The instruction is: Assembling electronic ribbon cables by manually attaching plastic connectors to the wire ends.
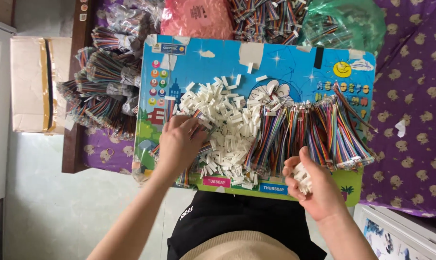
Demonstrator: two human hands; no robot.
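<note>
Two hands at work: left hand spread on white connectors; right hand cupping several, best kept loosely gathered.

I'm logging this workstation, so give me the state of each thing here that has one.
Left hand: palm down, fingers on the connector pile.
Right hand: closed around several white connectors.
Connector pile: loose, heaped on the board.
Ribbon wires: fanned across the board.
Board: lying flat.
Green bag: open, holding wires.

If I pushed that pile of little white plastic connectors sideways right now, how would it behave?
The white connector pile is loose, so it would likely scatter. Pieces look small and light, probably sliding easily on the glossy board. Some might snag the coloured wire bundles alongside.
</note>
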